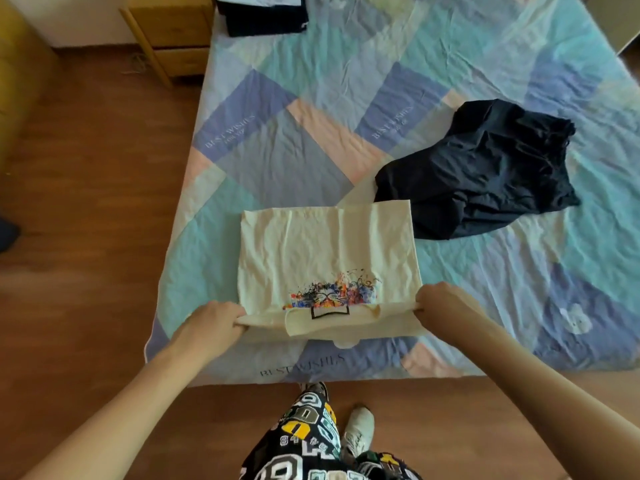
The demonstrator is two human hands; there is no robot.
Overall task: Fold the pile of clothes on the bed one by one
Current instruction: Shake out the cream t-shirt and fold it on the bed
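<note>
A cream T-shirt (322, 251) with a colourful printed motif lies partly folded near the bed's front edge, its sides turned in so it forms a rectangle. My left hand (211, 323) grips its near left corner and my right hand (441, 304) grips its near right corner, both lifting the near edge a little. A crumpled dark navy garment (485, 168) lies on the bed to the right, just beyond the shirt. A stack of folded dark clothes (263, 12) sits at the bed's far left corner.
The bed (519, 306) carries a patchwork sheet in blue, teal and pink. A wooden nightstand (173, 36) stands at the far left on the wooden floor (86, 202). My legs and shoes show at the bottom.
</note>
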